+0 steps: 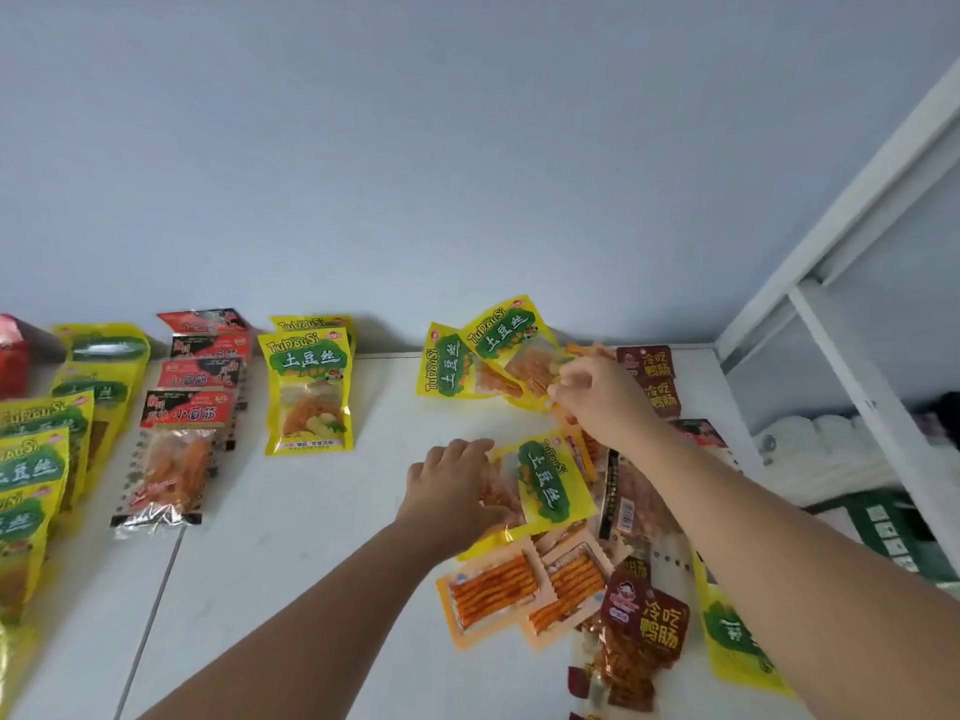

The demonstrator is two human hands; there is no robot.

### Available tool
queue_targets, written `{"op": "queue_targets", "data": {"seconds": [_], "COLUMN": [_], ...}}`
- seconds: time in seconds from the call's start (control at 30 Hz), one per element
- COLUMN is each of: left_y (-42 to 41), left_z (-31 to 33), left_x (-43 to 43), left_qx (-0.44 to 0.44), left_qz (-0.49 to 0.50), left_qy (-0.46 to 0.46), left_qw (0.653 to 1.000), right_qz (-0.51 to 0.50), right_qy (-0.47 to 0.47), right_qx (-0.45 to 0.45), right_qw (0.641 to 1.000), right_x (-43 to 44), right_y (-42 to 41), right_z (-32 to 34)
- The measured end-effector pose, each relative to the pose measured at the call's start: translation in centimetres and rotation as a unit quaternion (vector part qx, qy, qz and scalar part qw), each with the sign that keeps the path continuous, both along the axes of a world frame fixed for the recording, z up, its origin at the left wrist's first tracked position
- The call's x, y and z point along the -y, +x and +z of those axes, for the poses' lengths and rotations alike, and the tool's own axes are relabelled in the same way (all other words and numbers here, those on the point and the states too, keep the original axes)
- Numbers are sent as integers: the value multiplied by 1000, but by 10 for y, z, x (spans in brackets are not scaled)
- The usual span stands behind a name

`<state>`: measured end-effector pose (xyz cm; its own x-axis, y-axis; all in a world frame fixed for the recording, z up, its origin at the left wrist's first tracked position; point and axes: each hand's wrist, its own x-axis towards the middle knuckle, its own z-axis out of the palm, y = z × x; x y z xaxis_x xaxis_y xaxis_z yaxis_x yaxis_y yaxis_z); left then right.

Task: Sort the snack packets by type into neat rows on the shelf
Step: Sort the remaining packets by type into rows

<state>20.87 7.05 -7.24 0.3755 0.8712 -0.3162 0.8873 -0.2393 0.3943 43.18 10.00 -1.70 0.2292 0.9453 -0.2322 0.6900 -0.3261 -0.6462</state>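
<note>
My left hand point(449, 491) grips the left edge of a yellow TuDouSi packet point(550, 485) lying on the mixed pile at centre right. My right hand point(602, 394) pinches the lower corner of another yellow TuDouSi packet point(506, 337) at the back of the shelf, which overlaps a second one point(444, 368). Sorted rows lie to the left: two yellow packets point(309, 387), a column of red-black packets point(182, 428) and more yellow ones point(36, 459) at the far left. The pile also holds orange stick packets point(493, 592) and dark brown packets point(644, 623).
The white shelf surface point(291, 537) has a seam point(156, 615) running through it at the left. A white frame post point(852, 376) bounds the shelf on the right, with white and green things point(893, 527) beyond it. A red bag point(13, 356) sits at the far left.
</note>
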Motion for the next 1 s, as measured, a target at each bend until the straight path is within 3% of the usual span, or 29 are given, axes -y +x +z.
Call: {"op": "queue_targets", "data": {"seconds": [0.13,0.5,0.63,0.77,1.0], "left_y": [2,5,4,-1,-15], "left_z": [-1,9,10,12,18], "left_x": [-7,-32,-37,-39,-41], "left_qx": [-15,-83,-59,-34,33], "left_qz": [-2,5,17,52,137], "left_qy": [-2,-71,-85,-95,-120], "left_qw": [1000,994,994,994,983], "right_qz": [26,64,64,75,54], "right_qy": [-14,-56,-57,-38,39], "right_qx": [2,180,216,188,48], "right_qw": [1000,980,973,979,997], "right_x": [-46,-91,-87,-83,-65], "right_y": [1,-1,-4,-2,-1], "right_z": [-11,-38,-35,-28,-18]}}
